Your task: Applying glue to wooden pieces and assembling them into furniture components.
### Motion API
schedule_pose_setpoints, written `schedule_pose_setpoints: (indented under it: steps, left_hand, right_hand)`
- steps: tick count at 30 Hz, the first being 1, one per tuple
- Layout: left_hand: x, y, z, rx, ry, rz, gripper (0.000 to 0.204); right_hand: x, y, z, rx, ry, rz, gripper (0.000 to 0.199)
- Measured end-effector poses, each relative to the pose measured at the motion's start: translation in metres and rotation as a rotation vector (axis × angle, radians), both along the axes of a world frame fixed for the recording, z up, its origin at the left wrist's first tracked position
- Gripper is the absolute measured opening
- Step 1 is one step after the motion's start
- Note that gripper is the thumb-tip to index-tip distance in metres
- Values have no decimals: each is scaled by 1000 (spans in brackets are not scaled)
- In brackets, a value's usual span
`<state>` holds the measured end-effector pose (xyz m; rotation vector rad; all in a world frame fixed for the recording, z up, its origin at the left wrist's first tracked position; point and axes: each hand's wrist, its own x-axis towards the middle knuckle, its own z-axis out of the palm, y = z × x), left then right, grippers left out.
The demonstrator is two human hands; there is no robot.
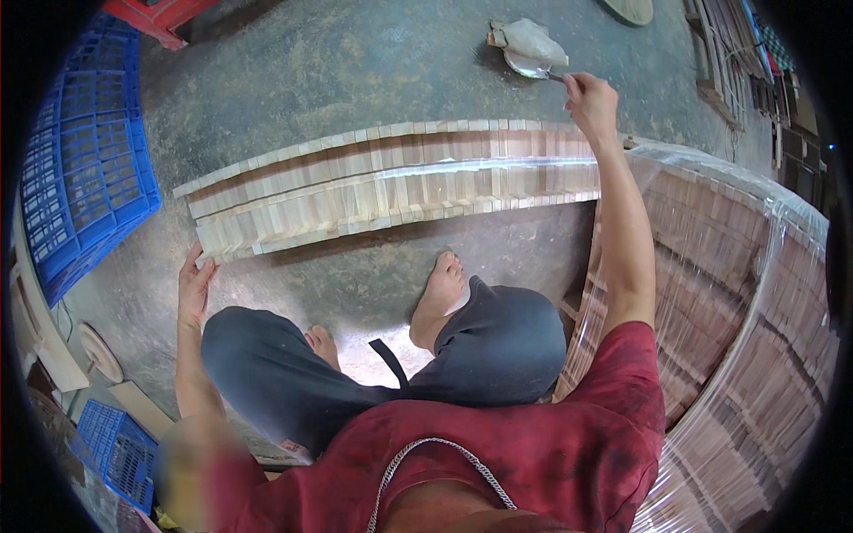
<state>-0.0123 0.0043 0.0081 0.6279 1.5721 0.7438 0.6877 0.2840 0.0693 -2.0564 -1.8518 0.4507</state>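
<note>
A long row of pale wooden strips (391, 180), packed side by side, lies across the floor before me. A shiny band of clear film runs along part of it. My left hand (193, 286) is at the row's near left corner, fingers stretched out and fingertips against the end strips. Beyond the row's right part, my right hand (591, 105) is closed round the dark handle of a small tool with a shiny, rounded metal head (526, 66). Its exact kind is unclear. The head lies against a whitish, crumpled lump (530, 41) on the floor.
Film-wrapped stacks of wooden pieces (702, 275) stand close on my right. A blue plastic crate (89, 142) is at the far left, and a smaller blue basket (117, 453) at the near left. A red plastic piece (160, 16) shows at the top. My bare feet are behind the row.
</note>
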Motion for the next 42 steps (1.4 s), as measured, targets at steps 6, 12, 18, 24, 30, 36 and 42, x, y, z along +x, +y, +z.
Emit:
schedule_pose_setpoints:
  steps: [6, 12, 18, 24, 30, 36, 42]
  left_hand:
    - [1, 1, 3, 0, 4, -12, 59]
    - [3, 0, 6, -18, -20, 15, 64]
    - [3, 1, 4, -8, -34, 29, 62]
    - [-1, -2, 0, 10, -40, 9, 59]
    - [3, 2, 3, -10, -56, 21, 59]
    - [2, 1, 3, -11, -41, 25, 62]
    - [1, 1, 3, -20, -14, -14, 61]
  right_hand:
    - [15, 47, -81, 163, -365, 205, 25]
    - [7, 47, -69, -181, 82, -60, 26]
    - [37, 49, -80, -252, 461, -284, 24]
    - [51, 54, -93, -401, 765, -358, 20]
    - [64, 53, -98, -525, 953, -439, 16]
    - [63, 51, -86, -627, 1040, -408, 14]
    - [65, 36, -56, -587, 1089, -345, 15]
